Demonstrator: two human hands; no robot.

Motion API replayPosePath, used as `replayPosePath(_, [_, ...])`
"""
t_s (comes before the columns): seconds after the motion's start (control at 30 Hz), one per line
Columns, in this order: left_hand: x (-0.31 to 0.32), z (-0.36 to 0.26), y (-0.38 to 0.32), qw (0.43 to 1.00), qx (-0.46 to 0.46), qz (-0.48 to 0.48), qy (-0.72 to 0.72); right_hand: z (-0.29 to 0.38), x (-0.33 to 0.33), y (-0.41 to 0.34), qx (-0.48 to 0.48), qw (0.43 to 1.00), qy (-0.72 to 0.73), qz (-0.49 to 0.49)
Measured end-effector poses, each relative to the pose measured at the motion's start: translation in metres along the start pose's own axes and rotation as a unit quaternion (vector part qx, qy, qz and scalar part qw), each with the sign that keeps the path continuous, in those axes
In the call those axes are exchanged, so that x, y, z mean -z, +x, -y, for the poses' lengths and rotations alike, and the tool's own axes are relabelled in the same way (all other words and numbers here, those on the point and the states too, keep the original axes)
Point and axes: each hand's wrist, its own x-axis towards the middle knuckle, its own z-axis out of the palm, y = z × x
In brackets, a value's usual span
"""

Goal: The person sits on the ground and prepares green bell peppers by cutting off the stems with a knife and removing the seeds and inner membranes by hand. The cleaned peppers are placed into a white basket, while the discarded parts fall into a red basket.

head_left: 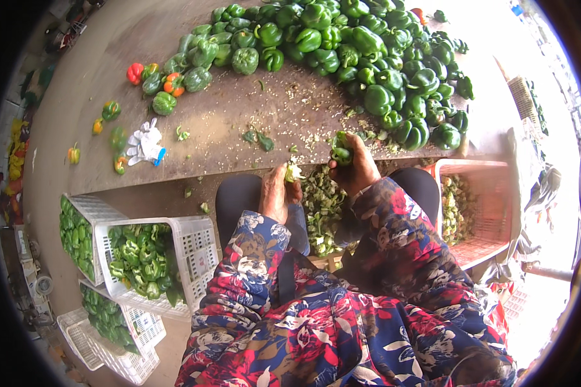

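Note:
My left hand (274,194) holds a pale green pepper core (293,172) between thumb and fingers, just off the table's front edge. To its right, my right hand (360,164) is closed around a green bell pepper (341,149), partly hidden by the fingers. Below both hands, a heap of cut pepper cores (321,213) lies between my knees. Ahead, a large pile of whole green bell peppers (377,99) covers the far and right parts of the table (208,130). Pale seeds and green scraps are scattered across its surface.
White plastic crates (193,251) at lower left contain green peppers (143,261). A red crate (489,213) on the right holds more cores. White gloves (146,142) lie at the table's left, near several red and orange-tinged peppers (174,84).

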Motion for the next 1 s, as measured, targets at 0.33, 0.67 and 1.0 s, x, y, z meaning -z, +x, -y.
replayPosePath(0.33, [-0.008,0.043,0.000,0.974,0.028,0.029,0.222,0.015,0.029,-0.029,0.042,0.996,0.079,0.017])
replayPosePath(0.67, [-0.019,0.007,-0.037,0.985,0.013,0.165,0.058,-0.025,0.002,-0.042,0.115,0.975,-0.179,0.061])
replayPosePath(1.0, [0.077,-0.032,-0.085,0.969,-0.130,0.173,-0.117,-0.110,-0.079,-0.066,0.301,0.726,-0.520,0.333])
